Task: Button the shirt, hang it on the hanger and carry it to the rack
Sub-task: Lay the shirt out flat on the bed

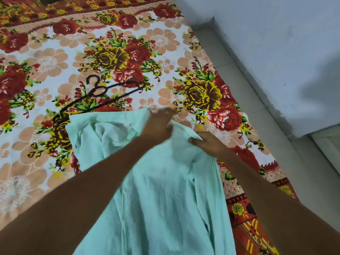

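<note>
Presently both hands grasp the shirt [161, 190] top, left hand [158, 124], right hand [207, 142]; hanger [99, 96] lies beyond-left, nearer the left.

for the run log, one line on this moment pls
shirt flat on bed | left hand, right hand grip collar | hanger unused

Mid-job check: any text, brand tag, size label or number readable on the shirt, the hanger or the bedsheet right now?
None readable.
Shirt: no tag or print shows; the collar area is blurred and partly covered by the left hand and right hand.
Hanger: plain black, no marking visible.
Bedsheet: flower pattern only, no lettering.
</note>
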